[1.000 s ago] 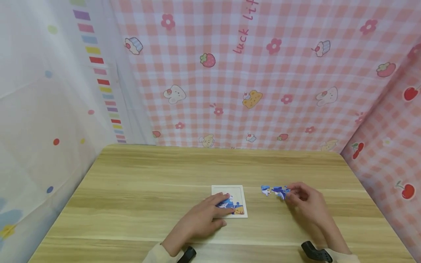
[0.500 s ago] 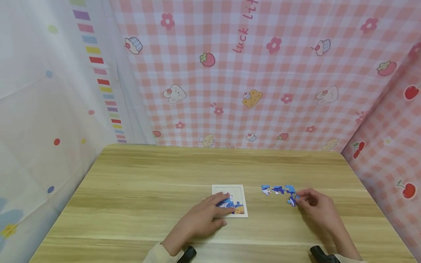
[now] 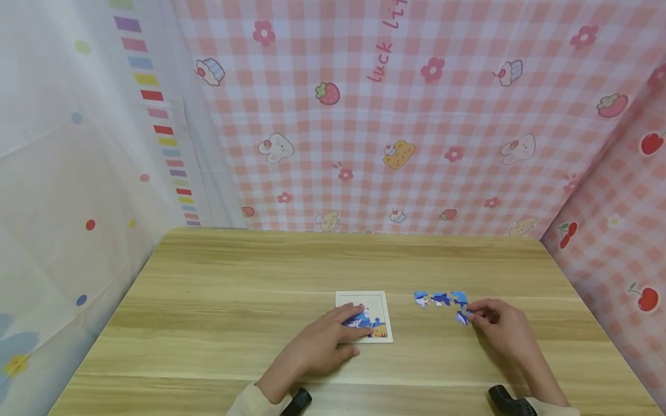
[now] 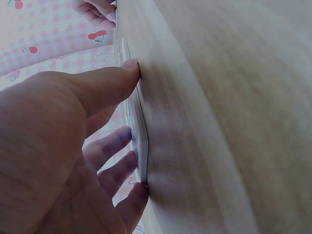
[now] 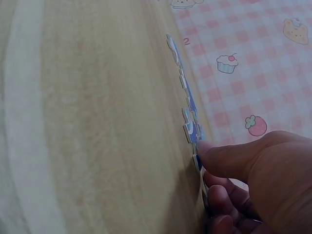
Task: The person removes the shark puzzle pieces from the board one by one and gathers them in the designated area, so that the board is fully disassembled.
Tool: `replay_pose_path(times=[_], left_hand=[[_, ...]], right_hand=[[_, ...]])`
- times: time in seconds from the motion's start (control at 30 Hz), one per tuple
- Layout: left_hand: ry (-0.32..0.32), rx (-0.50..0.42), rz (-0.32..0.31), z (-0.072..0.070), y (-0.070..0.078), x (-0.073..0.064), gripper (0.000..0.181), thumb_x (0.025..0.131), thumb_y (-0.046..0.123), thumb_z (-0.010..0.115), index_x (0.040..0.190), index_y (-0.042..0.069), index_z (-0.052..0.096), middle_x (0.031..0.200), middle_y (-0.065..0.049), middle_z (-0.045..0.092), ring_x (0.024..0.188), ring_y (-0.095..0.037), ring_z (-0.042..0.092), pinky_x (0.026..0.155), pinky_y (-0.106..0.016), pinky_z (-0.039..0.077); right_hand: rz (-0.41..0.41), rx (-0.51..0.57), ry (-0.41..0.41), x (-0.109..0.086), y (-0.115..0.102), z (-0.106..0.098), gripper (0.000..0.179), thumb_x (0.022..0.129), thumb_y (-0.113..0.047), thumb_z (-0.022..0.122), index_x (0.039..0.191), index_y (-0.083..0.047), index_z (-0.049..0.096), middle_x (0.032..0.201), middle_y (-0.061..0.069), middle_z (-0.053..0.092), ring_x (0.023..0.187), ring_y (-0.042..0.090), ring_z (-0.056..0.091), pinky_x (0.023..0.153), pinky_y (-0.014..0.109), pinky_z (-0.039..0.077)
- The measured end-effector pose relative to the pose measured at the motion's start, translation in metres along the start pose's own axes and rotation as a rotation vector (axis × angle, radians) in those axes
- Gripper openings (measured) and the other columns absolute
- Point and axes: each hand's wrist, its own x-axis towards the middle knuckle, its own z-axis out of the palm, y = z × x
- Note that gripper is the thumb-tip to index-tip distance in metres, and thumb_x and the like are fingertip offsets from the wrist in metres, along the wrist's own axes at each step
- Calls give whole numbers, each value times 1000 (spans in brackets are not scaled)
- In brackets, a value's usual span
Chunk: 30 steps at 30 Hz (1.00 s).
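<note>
A square white puzzle board (image 3: pixel 363 294) lies on the table, its lower part filled with blue and orange puzzle pieces (image 3: pixel 380 330). My left hand (image 3: pixel 325 341) rests on the board with fingers extended over it; in the left wrist view the fingertips (image 4: pixel 127 163) touch the board's edge. To the right, my right hand (image 3: pixel 502 325) pinches a blue and white puzzle piece (image 3: pixel 462 317) at its right end between thumb and finger. The right wrist view shows the thumb (image 5: pixel 214 155) on a piece, with the other fingers curled beneath and partly hidden.
Loose blue puzzle pieces lie in a row just beyond the pinched one: a left piece (image 3: pixel 420 298), a middle piece (image 3: pixel 440 298) and a right piece (image 3: pixel 459 297). The wooden table (image 3: pixel 234 289) ends at a pink checked cloth (image 3: pixel 364 127) behind.
My right hand has moved right and toward me with the puzzle piece, bringing it apart from the row; over the last half second it barely shifts. The left hand stays on the board.
</note>
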Motion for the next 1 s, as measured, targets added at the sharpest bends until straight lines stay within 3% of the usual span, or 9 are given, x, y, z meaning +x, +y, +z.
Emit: replay_pose_path(times=[0.2, 0.4, 0.6, 0.73, 1.0], left_hand=[[3, 10, 15, 0, 1, 1, 45, 102, 34, 63, 147, 34, 56, 169, 2, 31, 157, -25, 28, 127, -47, 31], [0, 10, -6, -1, 1, 2, 45, 101, 36, 64, 146, 35, 57, 169, 3, 32, 157, -24, 28, 127, -47, 31], [6, 2, -18, 1, 1, 3, 45, 100, 38, 66, 144, 38, 58, 168, -2, 32, 153, -24, 36, 123, -45, 37], [13, -6, -24, 1, 2, 4, 45, 99, 38, 67, 143, 39, 59, 167, -4, 33, 150, -24, 40, 121, -43, 41], [39, -5, -37, -1, 0, 2, 48, 96, 37, 72, 142, 37, 60, 161, -9, 38, 151, -26, 36, 119, -43, 44]], right_hand=[[-11, 17, 24, -2, -6, -2, 9, 92, -14, 77, 100, -11, 77, 87, 1, 73, 70, -3, 55, 60, 20, 46], [-63, 67, 19, 3, -26, 1, 12, 94, -18, 75, 102, -9, 77, 86, 2, 72, 71, 0, 58, 56, 21, 48], [-146, 125, 16, 9, -48, 14, 6, 92, -9, 75, 98, -7, 77, 85, 2, 68, 70, 2, 56, 57, 20, 48], [-150, 147, -21, 12, -61, 25, 5, 93, -9, 75, 97, -8, 76, 86, 1, 68, 73, 4, 57, 62, 20, 51], [-180, 171, -82, 15, -85, 47, 7, 92, -10, 75, 99, -9, 76, 87, -2, 68, 75, 5, 59, 66, 20, 53]])
